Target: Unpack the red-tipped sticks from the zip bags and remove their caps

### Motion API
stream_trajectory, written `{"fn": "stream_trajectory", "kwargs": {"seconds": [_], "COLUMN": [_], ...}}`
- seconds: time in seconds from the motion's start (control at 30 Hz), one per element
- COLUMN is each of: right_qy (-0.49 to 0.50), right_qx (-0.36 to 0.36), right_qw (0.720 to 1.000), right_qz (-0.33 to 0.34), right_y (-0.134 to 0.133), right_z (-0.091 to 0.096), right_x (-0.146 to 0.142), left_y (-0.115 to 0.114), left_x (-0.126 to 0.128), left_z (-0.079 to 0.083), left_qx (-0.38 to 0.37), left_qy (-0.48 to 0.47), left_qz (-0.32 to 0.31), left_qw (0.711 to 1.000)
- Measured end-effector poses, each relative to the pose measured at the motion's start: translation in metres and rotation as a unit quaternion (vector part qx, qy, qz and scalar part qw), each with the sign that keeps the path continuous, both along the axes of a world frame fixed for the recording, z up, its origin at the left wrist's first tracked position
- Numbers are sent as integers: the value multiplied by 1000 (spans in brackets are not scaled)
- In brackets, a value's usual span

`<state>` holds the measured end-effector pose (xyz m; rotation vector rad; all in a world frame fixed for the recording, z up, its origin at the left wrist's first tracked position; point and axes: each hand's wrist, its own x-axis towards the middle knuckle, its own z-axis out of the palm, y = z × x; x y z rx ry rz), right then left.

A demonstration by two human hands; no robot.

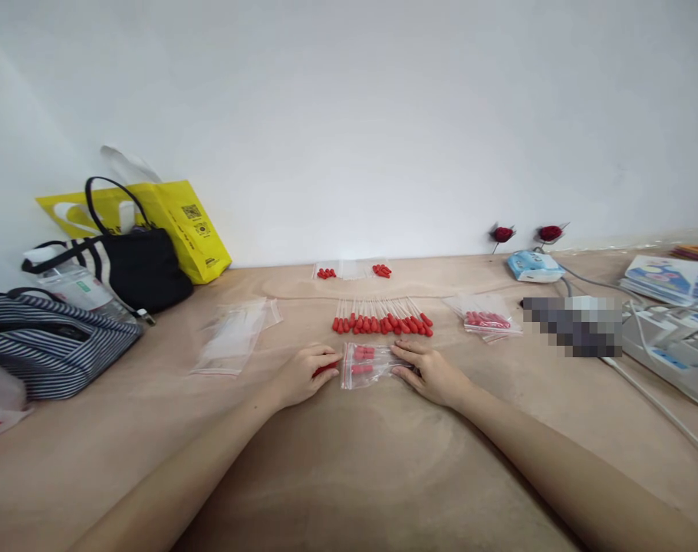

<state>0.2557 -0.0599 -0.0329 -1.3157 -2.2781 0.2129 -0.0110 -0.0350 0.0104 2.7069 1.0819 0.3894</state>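
Observation:
A small clear zip bag (382, 369) with a few red pieces inside lies flat on the table between my hands. My left hand (304, 376) is at the bag's red-striped zip end, its thumb and fingers closed around a red piece (324, 369) that is mostly hidden. At the other end, my right hand (435, 376) grips the bag's edge between thumb and fingers. Just beyond the bag, a row of thin white sticks with red tips (382, 324) lies side by side, tips towards me.
Flat clear zip bags (231, 337) lie to the left; a filled bag (487, 318) lies to the right. Further back is another bag with red pieces (382, 271). Handbags (142, 268) and a yellow bag (196, 230) stand left. A power strip (671, 356) with cables sits right.

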Motion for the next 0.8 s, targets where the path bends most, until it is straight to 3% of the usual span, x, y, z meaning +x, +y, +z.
{"fn": "stream_trajectory", "kwargs": {"seconds": [0.2,0.37,0.47,0.53,0.8], "right_qy": [-1,8,2,-1,-13], "right_qx": [3,9,7,7,5], "right_qw": [1000,1000,1000,1000,1000], "right_qz": [-2,6,6,5,3], "right_y": [-1,0,0,-1,-1], "right_z": [0,0,0,1,4], "right_x": [0,0,1,1,0], "left_y": [-7,4,22,38,106], "left_x": [-1,-32,-37,-29,19], "left_z": [20,27,22,16,-3], "left_qx": [-42,-211,-291,-281,-264], "left_qy": [53,14,-90,-130,-126], "left_qz": [55,157,286,382,419], "left_qw": [996,965,908,870,859]}}
